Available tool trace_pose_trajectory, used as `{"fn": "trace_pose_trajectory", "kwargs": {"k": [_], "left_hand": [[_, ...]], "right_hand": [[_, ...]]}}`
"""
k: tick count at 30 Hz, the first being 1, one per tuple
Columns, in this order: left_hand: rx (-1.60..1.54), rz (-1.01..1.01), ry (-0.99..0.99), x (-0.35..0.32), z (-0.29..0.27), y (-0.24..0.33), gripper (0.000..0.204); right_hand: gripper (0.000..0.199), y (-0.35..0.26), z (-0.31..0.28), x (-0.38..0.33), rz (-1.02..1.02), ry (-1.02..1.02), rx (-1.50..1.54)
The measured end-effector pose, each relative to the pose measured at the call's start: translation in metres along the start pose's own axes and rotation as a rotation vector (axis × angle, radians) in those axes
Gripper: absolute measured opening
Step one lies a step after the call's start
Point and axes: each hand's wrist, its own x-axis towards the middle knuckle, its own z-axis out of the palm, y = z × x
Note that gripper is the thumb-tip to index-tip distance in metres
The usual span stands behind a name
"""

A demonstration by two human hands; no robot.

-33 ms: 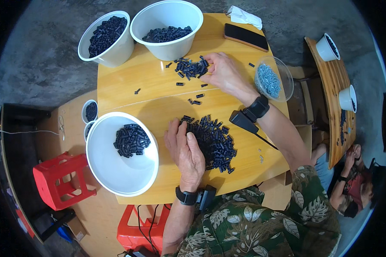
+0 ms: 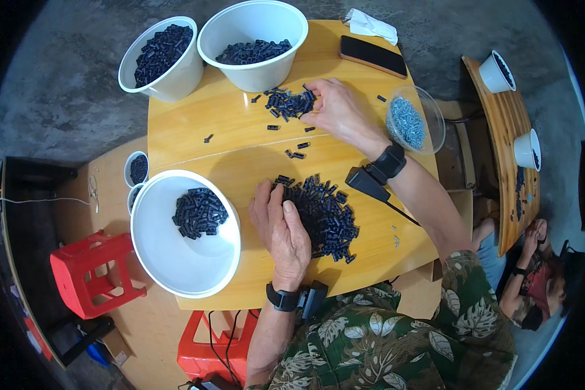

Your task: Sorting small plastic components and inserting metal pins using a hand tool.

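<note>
On the yellow wooden table lies a large heap of small black tube-shaped plastic parts [image 2: 328, 224]. My left hand [image 2: 281, 231] rests against its left side, fingers extended and slightly curved, their tips partly hidden; I see nothing held in it. Farther off is a smaller pile of similar black parts [image 2: 286, 104]. My right hand [image 2: 341, 114] reaches to this pile's right edge, thumb and forefinger apart with parts between and beside them. Several loose parts [image 2: 297, 155] lie between the two piles. Left of my left hand, a white tub [image 2: 146, 260] holds more black parts.
Two white tubs [image 2: 253, 75] [image 2: 182, 78] of black parts stand at the far edge. At the far right are a phone [image 2: 372, 56], a white tissue [image 2: 372, 27] and a clear bowl of silvery small metal pieces [image 2: 406, 123]. Red stools [image 2: 88, 273] stand left. Another person [image 2: 533, 279] sits right.
My right hand has shifted very slightly left, toward the smaller pile. My left hand has not visibly moved.
</note>
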Motion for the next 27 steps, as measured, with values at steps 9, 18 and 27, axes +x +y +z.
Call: {"fn": "trace_pose_trajectory", "kwargs": {"k": [9, 18, 27], "left_hand": [[-0.014, 0.026, 0.021, 0.004, 0.002, 0.0, 0.031], [-0.048, 0.035, 0.015, 0.005, 0.003, -0.002, 0.032], [0.015, 0.041, -0.005, 0.004, 0.001, -0.001, 0.032]], "right_hand": [[0.045, -0.006, 0.008, 0.016, -0.039, -0.014, 0.032], [0.026, -0.018, 0.021, 0.012, -0.779, 0.065, -0.205], [0.021, -0.012, 0.032, 0.022, -0.853, -0.057, -0.347]]}}
